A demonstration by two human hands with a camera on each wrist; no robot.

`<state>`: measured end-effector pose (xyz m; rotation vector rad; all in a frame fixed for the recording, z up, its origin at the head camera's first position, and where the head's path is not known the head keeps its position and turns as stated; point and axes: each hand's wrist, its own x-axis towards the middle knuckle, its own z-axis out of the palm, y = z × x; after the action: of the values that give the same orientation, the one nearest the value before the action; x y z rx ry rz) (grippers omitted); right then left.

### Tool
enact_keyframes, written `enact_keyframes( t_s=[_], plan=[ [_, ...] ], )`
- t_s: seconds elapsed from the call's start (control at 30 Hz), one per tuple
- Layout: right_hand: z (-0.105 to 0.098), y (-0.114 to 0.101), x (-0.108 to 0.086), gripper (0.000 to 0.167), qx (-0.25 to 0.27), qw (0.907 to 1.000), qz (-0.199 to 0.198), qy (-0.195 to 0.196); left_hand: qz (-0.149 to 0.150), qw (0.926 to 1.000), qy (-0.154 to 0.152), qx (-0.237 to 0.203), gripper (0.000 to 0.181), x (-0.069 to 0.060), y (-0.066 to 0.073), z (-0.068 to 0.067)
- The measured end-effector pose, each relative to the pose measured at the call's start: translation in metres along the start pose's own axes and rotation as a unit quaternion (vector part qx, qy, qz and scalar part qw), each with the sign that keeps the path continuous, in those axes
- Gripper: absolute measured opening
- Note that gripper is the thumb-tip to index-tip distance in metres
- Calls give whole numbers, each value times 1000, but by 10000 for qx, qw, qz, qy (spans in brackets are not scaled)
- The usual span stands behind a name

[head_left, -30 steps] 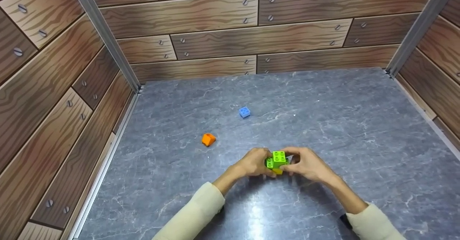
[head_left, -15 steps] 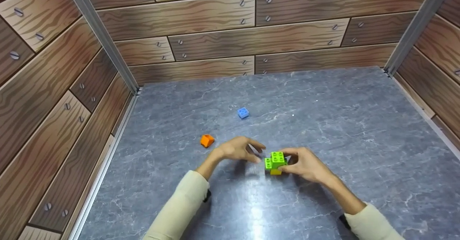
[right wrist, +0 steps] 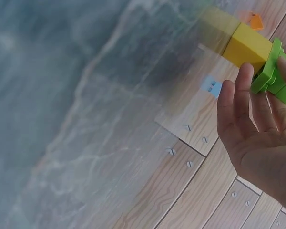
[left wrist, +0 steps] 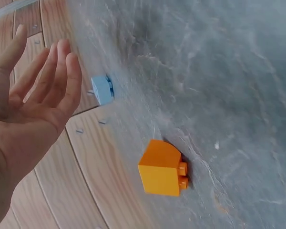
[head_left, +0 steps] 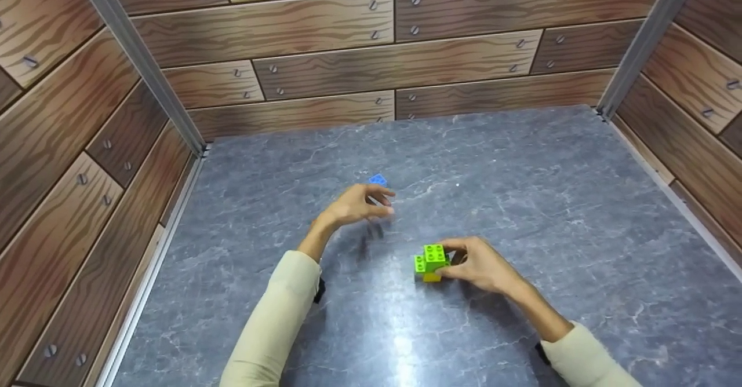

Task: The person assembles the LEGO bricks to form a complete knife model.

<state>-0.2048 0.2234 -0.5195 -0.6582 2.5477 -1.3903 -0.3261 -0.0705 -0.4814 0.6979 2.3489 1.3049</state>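
Observation:
In the head view the left hand [head_left: 355, 204], empty, hovers with spread fingers just in front of a small blue brick [head_left: 378, 179] and partly covers it. The left wrist view has its fingers [left wrist: 47, 90] loosely extended, with the blue brick [left wrist: 102, 89] beyond them and an orange sloped brick [left wrist: 161, 171] lower right. Thumb and fingers of the right hand [head_left: 484, 264] pinch a stack of green bricks [head_left: 434, 255] on a yellow brick [head_left: 432, 277]. From the right wrist the yellow brick [right wrist: 248, 44] joins a green plate [right wrist: 268, 69] near that hand [right wrist: 260, 129].
A grey marbled surface [head_left: 522, 201] is bounded by wood-patterned walls [head_left: 324, 65] at the back and both sides. The orange brick cannot be seen in the head view, where the left hand and forearm lie around its earlier place.
Having let go of the stack, my left hand has moved away left and forward to the blue brick, passing over the orange brick. My right hand keeps its pinch on the stack.

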Motion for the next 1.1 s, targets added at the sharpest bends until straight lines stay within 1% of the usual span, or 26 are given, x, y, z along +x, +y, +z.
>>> enact_keyframes(
  t_s=[0.17, 0.27, 0.33, 0.47, 0.57, 0.63, 0.73, 0.83, 1.1],
  plan=[
    [1, 0, -1, 45, 13, 10000, 51, -23, -271, 9980, 509, -247, 41, 11, 0, -6],
    [0, 1, -3, 43, 45, 10000, 54, -38, -461, 9944, 876, -376, 42, 18, -1, -7],
    [-1, 0, -4, 42, 40, 9999, 97, -30, -609, 9906, 1119, -500, 45, 22, -4, -6],
    [-2, -2, -5, 42, 5, 9998, 201, -26, -948, 9785, 1604, -880, 51, 31, -13, -3],
    [-1, -3, -4, 43, 39, 9997, 220, -6, -1223, 9671, 1994, -1003, 53, 36, -20, -2],
    [0, -4, -3, 44, 74, 9997, 246, 2, -1390, 9604, 2190, -1021, 53, 37, -24, -2],
    [1, -4, -3, 44, 121, 9996, 259, -4, -1580, 9524, 2376, -1075, 54, 40, -29, -1],
    [1, -4, -3, 43, 104, 9997, 228, -5, -1676, 9469, 2469, -1197, 56, 44, -33, 1],
    [0, -4, -4, 43, 18, 9999, 135, 26, -1662, 9430, 2547, -1350, 55, 55, -39, 6]
  ],
)
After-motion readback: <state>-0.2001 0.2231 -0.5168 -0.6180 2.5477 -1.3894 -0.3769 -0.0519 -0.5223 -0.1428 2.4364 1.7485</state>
